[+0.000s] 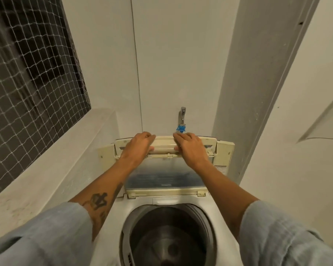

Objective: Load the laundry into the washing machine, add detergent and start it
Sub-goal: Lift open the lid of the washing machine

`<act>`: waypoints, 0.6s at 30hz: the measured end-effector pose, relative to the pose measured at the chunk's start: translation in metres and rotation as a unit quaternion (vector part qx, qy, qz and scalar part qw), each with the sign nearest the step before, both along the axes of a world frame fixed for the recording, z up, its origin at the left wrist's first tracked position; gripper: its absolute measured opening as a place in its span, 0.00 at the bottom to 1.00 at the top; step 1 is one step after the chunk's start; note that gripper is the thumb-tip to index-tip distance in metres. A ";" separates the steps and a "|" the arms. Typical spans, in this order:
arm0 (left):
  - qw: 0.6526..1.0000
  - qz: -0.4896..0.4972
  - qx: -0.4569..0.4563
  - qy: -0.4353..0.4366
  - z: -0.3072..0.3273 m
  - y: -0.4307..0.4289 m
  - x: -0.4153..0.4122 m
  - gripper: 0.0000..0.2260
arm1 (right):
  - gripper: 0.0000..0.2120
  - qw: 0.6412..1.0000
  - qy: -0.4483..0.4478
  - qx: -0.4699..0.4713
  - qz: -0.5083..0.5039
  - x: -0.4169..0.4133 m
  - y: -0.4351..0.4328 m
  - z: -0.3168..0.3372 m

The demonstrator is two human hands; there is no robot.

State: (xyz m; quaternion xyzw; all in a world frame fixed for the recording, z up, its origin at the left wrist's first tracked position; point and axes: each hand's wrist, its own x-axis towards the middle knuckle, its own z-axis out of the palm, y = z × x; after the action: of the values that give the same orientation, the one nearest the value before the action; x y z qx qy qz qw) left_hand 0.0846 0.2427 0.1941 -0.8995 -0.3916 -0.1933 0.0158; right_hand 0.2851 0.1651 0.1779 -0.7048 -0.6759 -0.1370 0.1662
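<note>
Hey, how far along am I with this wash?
Done: the lid is raised and folded back. In hand: your left hand and right hand both grip its top edge. Left: the drum looks empty, with no clothes or detergent in view, so loading, adding detergent and starting all remain.

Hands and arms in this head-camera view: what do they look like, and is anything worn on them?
The left hand and right hand are bare, with no gloves, rings or watch visible. Each arm wears a loose pale blue fabric sleeve, left sleeve and right sleeve, ending near the elbow. A dark tattoo marks the left forearm.
</note>
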 end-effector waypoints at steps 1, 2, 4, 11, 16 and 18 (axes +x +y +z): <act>1.000 0.000 -0.011 -0.009 -0.004 0.012 0.004 0.21 | 0.24 1.000 -0.002 0.002 0.003 0.005 0.011 -0.001; 1.000 0.000 -0.013 -0.007 -0.010 0.025 0.007 0.21 | 0.23 1.000 -0.005 0.003 0.005 0.009 0.022 -0.003; 1.000 -0.001 -0.007 -0.002 -0.019 0.044 0.012 0.24 | 0.22 1.000 -0.010 0.001 0.011 0.016 0.040 -0.007; 0.998 -0.019 0.062 -0.007 -0.053 0.053 0.014 0.31 | 0.22 0.999 -0.022 0.034 0.023 0.025 0.053 -0.031; 0.998 -0.010 0.069 -0.008 -0.052 0.042 0.011 0.31 | 0.22 0.998 -0.019 0.055 0.028 0.021 0.040 -0.030; 0.998 -0.011 0.058 -0.004 -0.049 0.038 0.009 0.31 | 0.22 0.998 -0.016 0.047 0.028 0.021 0.037 -0.027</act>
State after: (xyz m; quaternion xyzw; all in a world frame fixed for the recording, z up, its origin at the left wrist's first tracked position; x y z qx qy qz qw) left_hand 0.0935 0.2807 0.1451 -0.9005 -0.3700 -0.2193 0.0642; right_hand 0.3060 0.2021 0.1507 -0.6747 -0.6907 -0.1750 0.1923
